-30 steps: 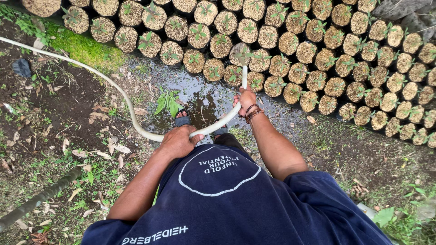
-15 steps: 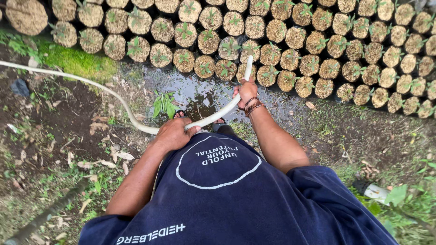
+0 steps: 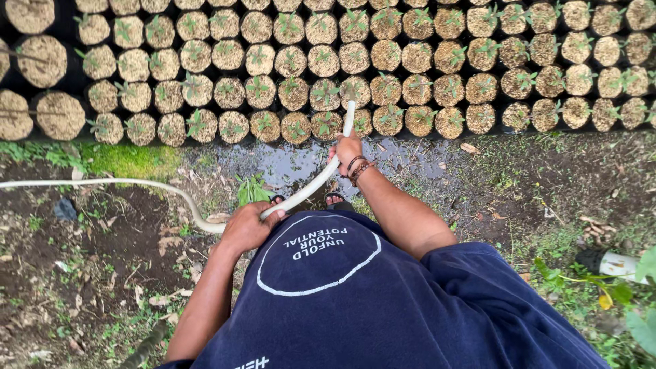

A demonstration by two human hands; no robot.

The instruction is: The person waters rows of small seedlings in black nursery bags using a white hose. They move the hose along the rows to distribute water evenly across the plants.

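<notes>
So the pale hose is gripped in both hands here. The right hand is closed around it just behind the nozzle end, with beaded bracelets on the wrist, and the left hand is wrapped around it further back, close to the dark blue shirt. From the left hand the hose is trailed off over the dirt toward the left edge of the view.

What's changed over the last second: the hose tip has been brought up and pushed further forward. A second ago it was pointed at pots nearer the right part of the block; now it's held right at the front row of seedling pots, roughly mid-block. The view has been shifted too, so more of the rows on the right are seen. The grip itself hasn't been altered, both hands are clamped as before.

A wet patch with a puddle is seen on the ground just in front of the front row, by the sandalled feet. No water stream can be made out at the tip. It's reckoned the watering is being worked along the front row, with plenty of pots left to either side.
</notes>
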